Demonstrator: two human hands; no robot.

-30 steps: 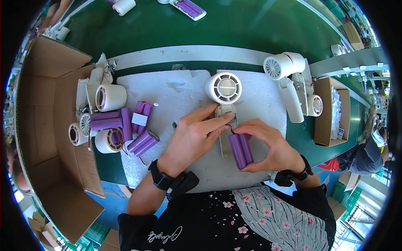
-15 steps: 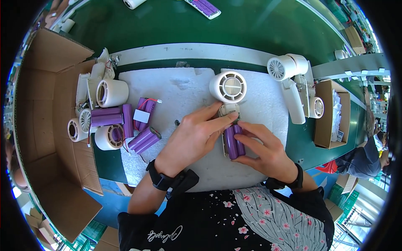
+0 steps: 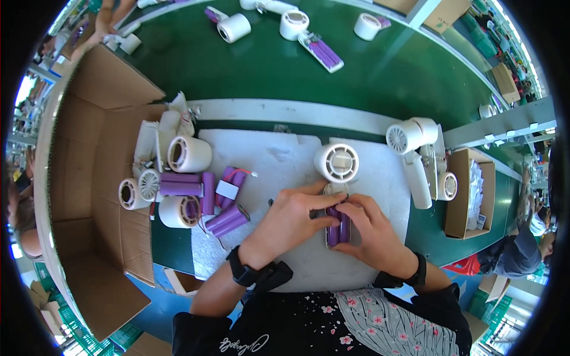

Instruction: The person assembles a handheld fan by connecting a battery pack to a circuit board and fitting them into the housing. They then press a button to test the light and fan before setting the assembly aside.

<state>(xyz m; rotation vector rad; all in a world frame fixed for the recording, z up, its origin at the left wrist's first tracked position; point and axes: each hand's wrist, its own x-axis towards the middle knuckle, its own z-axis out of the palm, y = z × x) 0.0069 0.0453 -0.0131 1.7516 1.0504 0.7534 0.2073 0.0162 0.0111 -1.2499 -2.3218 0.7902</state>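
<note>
A white handheld fan lies in the middle of the foam pad, its round head [image 3: 337,162] pointing away from me and its handle shell open. A purple battery pack [image 3: 339,234] of two cylinders side by side lies along the handle. My left hand [image 3: 290,221] is closed around the handle's upper part, with its index finger across the top and its thumb on the pack. My right hand [image 3: 380,237] grips the pack from the right, fingers at its upper end and thumb near its lower end. The fingers hide the joint between fan head and handle.
More purple battery packs [image 3: 228,221] lie on the foam pad [image 3: 270,157] at left, beside white fan heads [image 3: 190,154]. A large open carton [image 3: 89,196] stands far left. Fan parts [image 3: 417,178] and a small carton [image 3: 454,199] are at right. Several fans lie on the green belt [image 3: 255,71] beyond a rail.
The view has tilted up, showing more fans on the belt. The battery pack now lies more squarely along the handle, and my left thumb has come down onto it.
</note>
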